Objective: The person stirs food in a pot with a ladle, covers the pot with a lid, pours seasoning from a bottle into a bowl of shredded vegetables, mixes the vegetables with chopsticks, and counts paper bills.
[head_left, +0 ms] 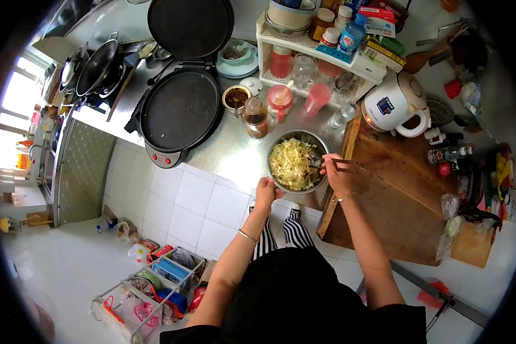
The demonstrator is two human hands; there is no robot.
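A metal bowl [271, 150] stands near the front edge of the steel counter, filled with a pale yellow-green shredded mixture [292, 163]. My left hand [266, 194] grips the bowl's rim at its near left side, fingers closed on it. At the right side of the bowl, my right hand [337, 172] is closed around a pair of dark chopsticks [344, 163]. Their lower ends reach into the mixture, and their upper ends point right over the wooden board. The tips are hidden in the food.
An open electric griddle [180, 109] sits left of the bowl. Behind the bowl are a brown-lidded jar [255, 119], a sauce pot [235, 98] and a red-lidded jar [280, 102]. A large wooden board [395, 189] and a white kettle [393, 103] lie to the right.
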